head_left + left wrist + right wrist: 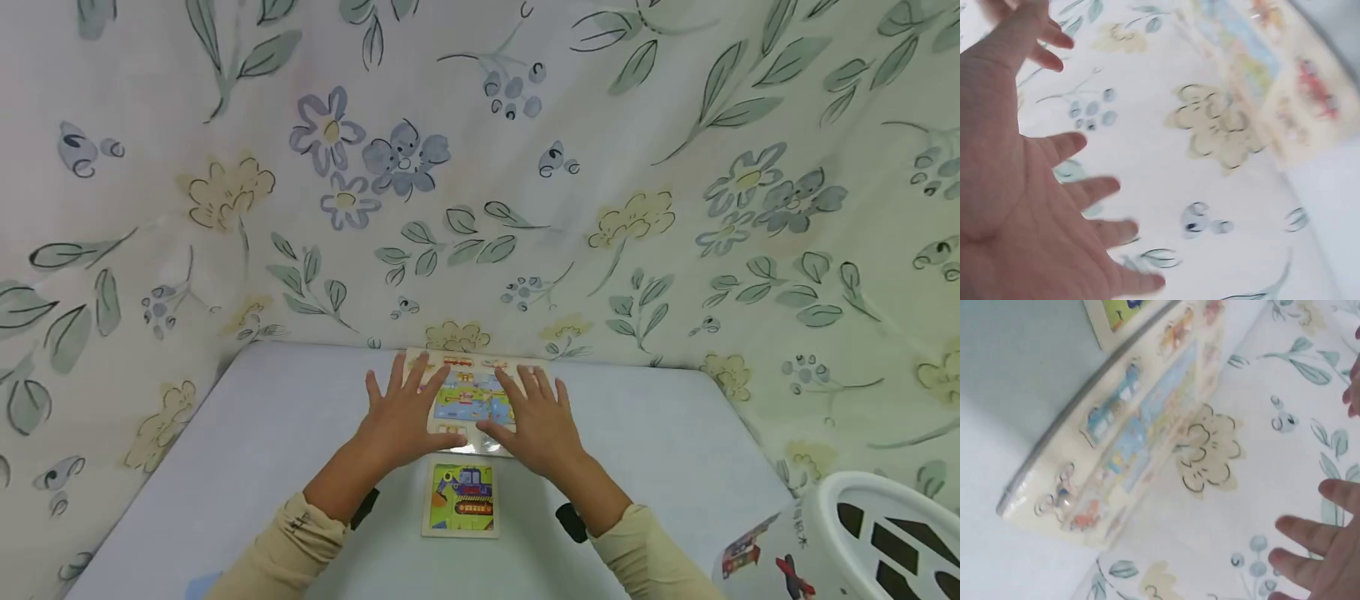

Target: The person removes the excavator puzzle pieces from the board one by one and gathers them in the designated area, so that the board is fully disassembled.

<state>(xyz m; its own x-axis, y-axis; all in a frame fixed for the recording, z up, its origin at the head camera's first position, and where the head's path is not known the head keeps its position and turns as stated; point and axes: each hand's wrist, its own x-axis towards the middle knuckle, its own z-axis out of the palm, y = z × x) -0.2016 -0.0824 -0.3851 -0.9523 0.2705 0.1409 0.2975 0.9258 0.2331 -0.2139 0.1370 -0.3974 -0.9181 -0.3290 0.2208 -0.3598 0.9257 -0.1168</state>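
The puzzle board [472, 398] lies on the desk [645, 467], just beyond the excavator puzzle [462, 498]. Beyond that same small puzzle, the left hand [396, 421] is to its left and the right hand [545, 425] to its right; each grip is spread, fingers and thumb apart, holding nothing. Handling the board probably goes best with both hands lowered evenly to its opposite sides, fingers supporting the edges, tilt kept small in case pieces are loose, and wrists clear of the excavator puzzle.
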